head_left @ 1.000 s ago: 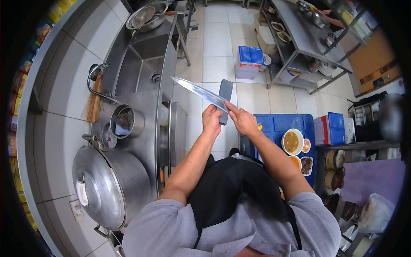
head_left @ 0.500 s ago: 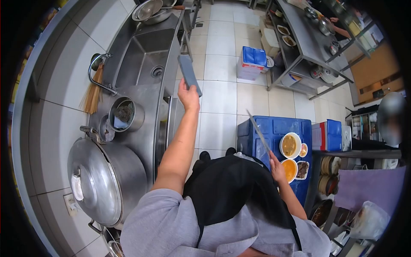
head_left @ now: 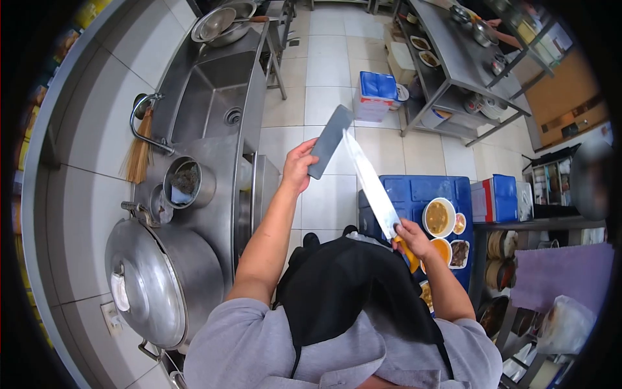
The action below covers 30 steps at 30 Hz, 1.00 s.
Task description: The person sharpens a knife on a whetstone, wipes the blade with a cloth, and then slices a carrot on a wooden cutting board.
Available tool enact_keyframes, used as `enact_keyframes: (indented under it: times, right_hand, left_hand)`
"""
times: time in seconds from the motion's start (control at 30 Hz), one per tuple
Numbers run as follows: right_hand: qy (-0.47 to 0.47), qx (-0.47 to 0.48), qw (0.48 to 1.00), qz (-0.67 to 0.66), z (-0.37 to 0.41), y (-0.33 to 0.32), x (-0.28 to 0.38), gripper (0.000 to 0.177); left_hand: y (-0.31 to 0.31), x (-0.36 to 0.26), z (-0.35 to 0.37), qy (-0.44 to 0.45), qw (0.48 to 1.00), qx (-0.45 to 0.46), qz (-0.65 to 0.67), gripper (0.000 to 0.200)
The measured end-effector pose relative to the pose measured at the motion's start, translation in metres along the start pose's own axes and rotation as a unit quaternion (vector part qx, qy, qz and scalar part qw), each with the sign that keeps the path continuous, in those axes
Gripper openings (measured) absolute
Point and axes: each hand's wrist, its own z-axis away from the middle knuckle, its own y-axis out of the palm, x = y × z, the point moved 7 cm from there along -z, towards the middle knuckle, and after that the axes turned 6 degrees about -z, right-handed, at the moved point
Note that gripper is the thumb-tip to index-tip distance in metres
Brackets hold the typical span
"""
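A steel counter [head_left: 217, 165] with a sunken sink [head_left: 210, 97] runs along the tiled wall at the left of a kitchen, seen from above a person in a grey shirt and black apron. On the near end of the counter stands a large lidded pot [head_left: 146, 285]. A smaller open pot [head_left: 188, 183] sits just beyond it, near a straw brush [head_left: 139, 152] that hangs by the tap. Across the tiled floor, a steel work table [head_left: 463, 58] carries bowls and pans, and another person's arm [head_left: 504, 29] shows at its far edge. A blue crate [head_left: 414, 191] stands just to the person's right, with a bowl of soup [head_left: 440, 217] and smaller dishes on top. Over the floor between counter and crate, the right hand [head_left: 411, 236] has its fingers closed round the handle of a long knife [head_left: 370, 185], the blade slanting up and away to the left. The left hand [head_left: 298, 165], held out in front, clamps the lower end of a dark sharpening stone [head_left: 329, 141], which is tilted. The knife's tip lies against or just beside the stone's right edge; whether they touch cannot be told.
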Motion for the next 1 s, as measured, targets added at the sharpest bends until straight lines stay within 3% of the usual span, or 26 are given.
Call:
enact_keyframes:
  times: [0.07,0.3,0.63,1.0]
  right_hand:
    - [0.024,0.02,0.999,0.037,-0.002,0.005,-0.007,0.028]
    - [0.045,0.0,0.991,0.125,-0.009,0.005,-0.009,0.03]
    - [0.043,0.007,0.99,0.132,-0.029,0.01,-0.017,0.033]
    - [-0.074,-0.019,0.991,0.109,-0.114,0.046,0.05,0.029]
  left_hand:
    - [0.004,0.0,0.001,-0.013,0.999,0.042,0.006,0.06]
    - [0.004,-0.002,0.002,-0.017,0.998,0.057,0.02,0.06]
    - [0.011,-0.005,0.0,0.013,0.999,0.049,0.015,0.06]
    - [0.038,-0.003,0.008,0.07,0.997,0.022,0.0,0.062]
